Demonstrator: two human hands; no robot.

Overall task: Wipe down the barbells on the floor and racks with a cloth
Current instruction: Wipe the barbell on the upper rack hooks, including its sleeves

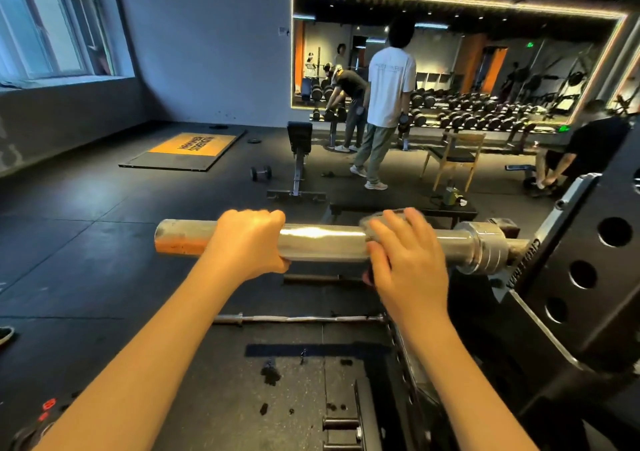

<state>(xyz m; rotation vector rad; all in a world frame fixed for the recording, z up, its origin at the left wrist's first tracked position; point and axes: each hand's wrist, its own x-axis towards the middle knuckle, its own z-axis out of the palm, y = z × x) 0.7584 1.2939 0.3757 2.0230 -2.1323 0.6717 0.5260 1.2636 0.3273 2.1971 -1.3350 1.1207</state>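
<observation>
A steel barbell sleeve point(322, 244) sticks out leftwards from the black rack point(585, 263) at about waist height. My left hand point(247, 242) grips the sleeve near its free end, fingers curled over the top. My right hand point(403, 253) wraps a thin grey cloth point(372, 222) around the sleeve, close to the collar point(481, 249). Only edges of the cloth show, above and below my fingers. A second barbell point(298, 319) lies on the floor below.
A flat bench point(401, 210) stands just behind the sleeve, an incline bench point(298, 159) and a dumbbell point(260, 172) further back. A person in a white shirt point(388, 104) stands by a wooden chair point(453, 159). A seated person point(585, 152) is at right.
</observation>
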